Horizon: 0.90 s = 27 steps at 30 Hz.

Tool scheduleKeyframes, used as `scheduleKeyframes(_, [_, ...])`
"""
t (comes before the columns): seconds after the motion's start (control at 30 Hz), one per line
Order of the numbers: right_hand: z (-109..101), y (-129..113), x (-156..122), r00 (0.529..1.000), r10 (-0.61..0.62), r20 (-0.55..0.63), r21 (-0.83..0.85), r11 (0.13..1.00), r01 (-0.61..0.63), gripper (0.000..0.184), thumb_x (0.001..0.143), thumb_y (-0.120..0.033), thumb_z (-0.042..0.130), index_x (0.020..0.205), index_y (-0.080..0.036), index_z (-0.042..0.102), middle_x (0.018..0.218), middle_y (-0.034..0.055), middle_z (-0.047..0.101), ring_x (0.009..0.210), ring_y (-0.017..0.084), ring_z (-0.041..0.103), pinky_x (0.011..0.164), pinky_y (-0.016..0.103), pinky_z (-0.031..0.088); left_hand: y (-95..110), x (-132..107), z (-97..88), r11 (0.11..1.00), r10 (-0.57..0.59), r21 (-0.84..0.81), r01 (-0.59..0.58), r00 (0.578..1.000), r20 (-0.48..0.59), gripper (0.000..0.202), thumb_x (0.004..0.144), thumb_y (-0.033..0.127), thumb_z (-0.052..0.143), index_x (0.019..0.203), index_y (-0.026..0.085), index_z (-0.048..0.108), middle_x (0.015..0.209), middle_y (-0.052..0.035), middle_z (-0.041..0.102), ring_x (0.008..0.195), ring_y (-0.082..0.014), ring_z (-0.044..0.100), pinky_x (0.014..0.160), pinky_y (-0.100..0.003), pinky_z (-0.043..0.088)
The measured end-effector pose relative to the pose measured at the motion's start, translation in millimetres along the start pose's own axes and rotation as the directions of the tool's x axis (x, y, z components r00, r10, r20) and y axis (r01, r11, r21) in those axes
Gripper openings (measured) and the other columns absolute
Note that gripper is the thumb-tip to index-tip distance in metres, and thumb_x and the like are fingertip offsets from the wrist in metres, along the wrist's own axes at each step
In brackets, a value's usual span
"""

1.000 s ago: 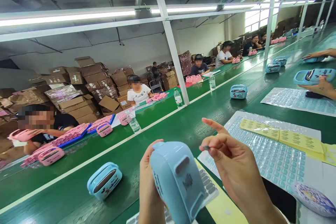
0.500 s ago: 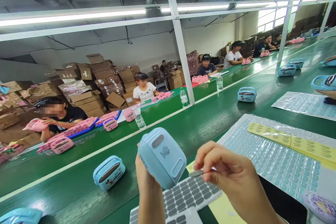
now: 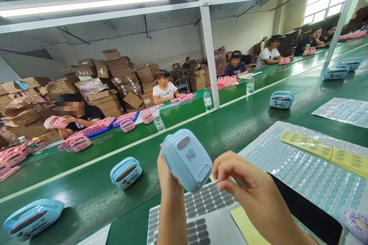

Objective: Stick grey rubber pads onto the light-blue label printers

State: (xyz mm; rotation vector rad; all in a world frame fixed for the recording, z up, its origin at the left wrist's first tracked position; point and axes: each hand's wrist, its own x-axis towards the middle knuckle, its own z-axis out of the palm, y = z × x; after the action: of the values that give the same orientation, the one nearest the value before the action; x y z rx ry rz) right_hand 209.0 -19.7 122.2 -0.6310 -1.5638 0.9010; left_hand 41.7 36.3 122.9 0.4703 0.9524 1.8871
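Both hands bare: left hand point(image 3: 168, 178), right hand point(image 3: 247, 189). No gloves, rings or watch visible. Forearms uncovered to the frame's bottom edge, no sleeve in view. Nails short, unpainted as far as can be seen.

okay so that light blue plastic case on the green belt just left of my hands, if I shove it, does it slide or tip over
The light blue case sits low and wide on the green belt, so it would probably slide, not tip. Its shell looks like smooth, rigid plastic, so likely stiff and a bit slippery. The left hand holds a similar case up alone, which suggests it is fairly light.
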Motion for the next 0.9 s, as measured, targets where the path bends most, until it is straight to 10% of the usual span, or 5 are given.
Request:
scheduleKeyframes(0.3, [-19.1, -13.2, 6.7, 0.897, 0.419, 0.142, -0.121, 0.907, -0.404, 0.018, 0.081, -0.029, 0.058, 0.066, -0.019, 0.056, 0.141, 0.0, 0.044, 0.12, 0.027, 0.053, 0.098, 0.045, 0.041, -1.2, 12.0, -16.6, 0.974, 0.069, 0.206, -0.094, 0.99, 0.126, 0.055, 0.056, 0.057, 0.084, 0.094, 0.019, 0.071, 0.072, -0.0004, 0.065, 0.059, -0.0135, 0.056, 0.055, -0.024, 0.047])
scheduleKeyframes(0.9, [-13.8, -9.8, 13.1, 0.912, 0.387, 0.136, -0.123, 0.92, -0.372, 0.015, 0.08, -0.013, 0.06, 0.066, -0.019, 0.06, 0.139, 0.0006, 0.05, 0.131, 0.027, 0.044, 0.1, 0.043, 0.037, -3.3, 12.3, -17.4, 0.957, 0.09, 0.263, -0.12, 0.989, 0.121, 0.061, 0.052, 0.063, 0.086, 0.093, 0.02, 0.073, 0.071, -0.0002, 0.064, 0.059, -0.013, 0.054, 0.051, -0.023, 0.046])
